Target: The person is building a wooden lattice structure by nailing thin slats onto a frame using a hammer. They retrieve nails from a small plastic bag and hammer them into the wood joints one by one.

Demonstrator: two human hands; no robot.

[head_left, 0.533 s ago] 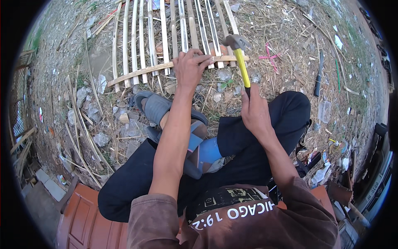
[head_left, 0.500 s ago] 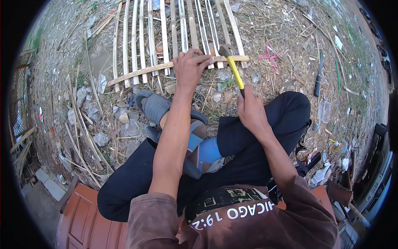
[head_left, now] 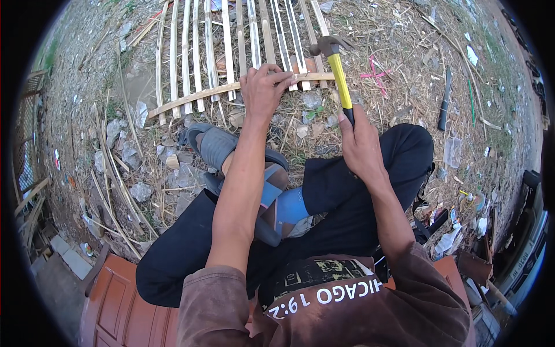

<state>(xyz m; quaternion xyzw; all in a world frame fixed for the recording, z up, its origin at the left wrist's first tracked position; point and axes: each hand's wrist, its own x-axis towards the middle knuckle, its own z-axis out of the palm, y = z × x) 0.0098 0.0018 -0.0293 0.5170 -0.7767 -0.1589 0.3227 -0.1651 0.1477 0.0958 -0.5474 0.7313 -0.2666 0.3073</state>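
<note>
My right hand point(head_left: 362, 141) grips a claw hammer point(head_left: 342, 81) by the black end of its yellow handle. The hammer's dark metal head is raised over the right end of a thin wooden crosspiece point(head_left: 202, 94). That strip lies across the near ends of several narrow wooden slats point(head_left: 229, 52), spaced side by side like a rack. My left hand point(head_left: 263, 89) rests on the crosspiece right of its middle. Its thumb and finger meet in a pinch against the strip; anything between the fingertips is too small to make out.
A dark-handled knife point(head_left: 444, 104) lies on the ground at right, beyond a pink ribbon point(head_left: 374, 75). Stones point(head_left: 140, 192) and loose split strips point(head_left: 118, 191) litter the left side. My crossed legs and sandals point(head_left: 219, 147) are close below the rack. A reddish-brown wooden panel point(head_left: 124, 306) is beneath me.
My right hand has lifted the hammer up and to the right, away from the crosspiece. The left hand keeps its place, and the slatted rack has shifted slightly.
</note>
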